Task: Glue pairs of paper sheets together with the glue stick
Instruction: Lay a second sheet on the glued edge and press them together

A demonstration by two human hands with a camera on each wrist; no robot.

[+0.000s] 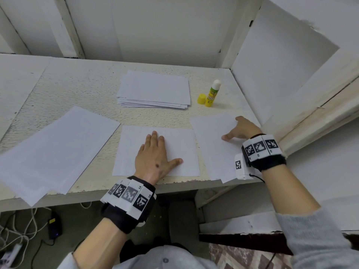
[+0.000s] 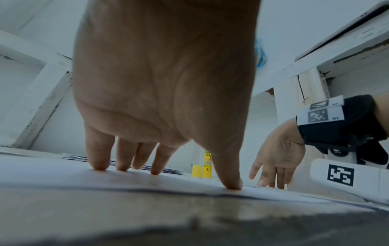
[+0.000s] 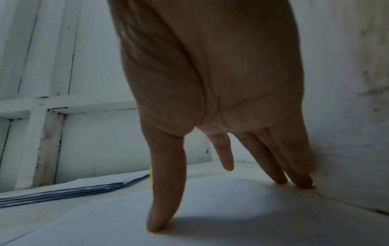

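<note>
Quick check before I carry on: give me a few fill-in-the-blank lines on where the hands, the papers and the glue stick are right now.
1. The left hand presses flat on the ____ sheet of the three spreads at the table's near edge.
2. The glue stick stands upright with its yellow cap ____.
3. The right hand touches the sheet with ____ fingers.
4. The paper stack lies to the ____ of the glue stick.

Missing words: middle; off; straight; left

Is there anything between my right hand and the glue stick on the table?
Nothing visible. The right hand rests on the right sheet, and the uncapped glue stick stands upright beyond it across bare table. Its yellow cap sits left of the stick, off the direct line.
</note>
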